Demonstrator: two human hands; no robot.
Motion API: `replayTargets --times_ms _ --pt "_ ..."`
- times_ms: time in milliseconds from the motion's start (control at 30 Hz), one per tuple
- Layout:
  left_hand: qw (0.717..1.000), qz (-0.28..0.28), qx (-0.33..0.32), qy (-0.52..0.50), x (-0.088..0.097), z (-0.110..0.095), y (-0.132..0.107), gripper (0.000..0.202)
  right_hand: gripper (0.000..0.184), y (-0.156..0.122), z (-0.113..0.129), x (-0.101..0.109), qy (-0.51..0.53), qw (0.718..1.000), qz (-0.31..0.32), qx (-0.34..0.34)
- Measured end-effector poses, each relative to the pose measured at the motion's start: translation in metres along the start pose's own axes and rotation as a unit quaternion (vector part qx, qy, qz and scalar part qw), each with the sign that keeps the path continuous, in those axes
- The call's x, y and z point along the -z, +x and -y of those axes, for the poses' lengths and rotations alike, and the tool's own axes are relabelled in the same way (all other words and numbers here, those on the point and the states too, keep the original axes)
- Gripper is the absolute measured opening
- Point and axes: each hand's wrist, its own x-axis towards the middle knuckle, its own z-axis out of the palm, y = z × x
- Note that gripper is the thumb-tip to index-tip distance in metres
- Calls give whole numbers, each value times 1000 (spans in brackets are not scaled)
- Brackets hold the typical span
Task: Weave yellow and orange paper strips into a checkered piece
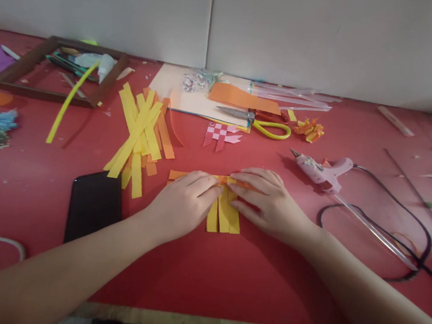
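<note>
Both my hands rest on a small weave of paper strips in the middle of the red table (228,284). My left hand (182,204) presses its fingers down on an orange strip (179,175) that runs sideways. My right hand (263,199) pinches the same orange strip at its right end. Three yellow strips (223,218) hang down side by side from under my fingers. Left of my hands lies a loose pile of yellow and orange strips (141,133).
A black phone (93,204) lies by my left forearm. A pink glue gun (323,171) with a black cord lies to the right. Yellow-handled scissors (266,123) sit on paper sheets at the back, near a small pink-and-white woven piece (220,134). A wooden frame (57,70) stands far left.
</note>
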Motion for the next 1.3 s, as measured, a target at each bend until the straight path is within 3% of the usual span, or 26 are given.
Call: replayTargets --times_ms 167,433,1300 --pt "999 -19 9 -33 1 1 2 24 29 0 -1 -1 25 1000 -1 0" --pt "997 -17 36 -63 -1 6 0 23 20 5 4 -7 29 997 -64 -15" --pt "992 -54 48 -106 -1 11 4 16 17 7 2 -9 55 995 -79 -16"
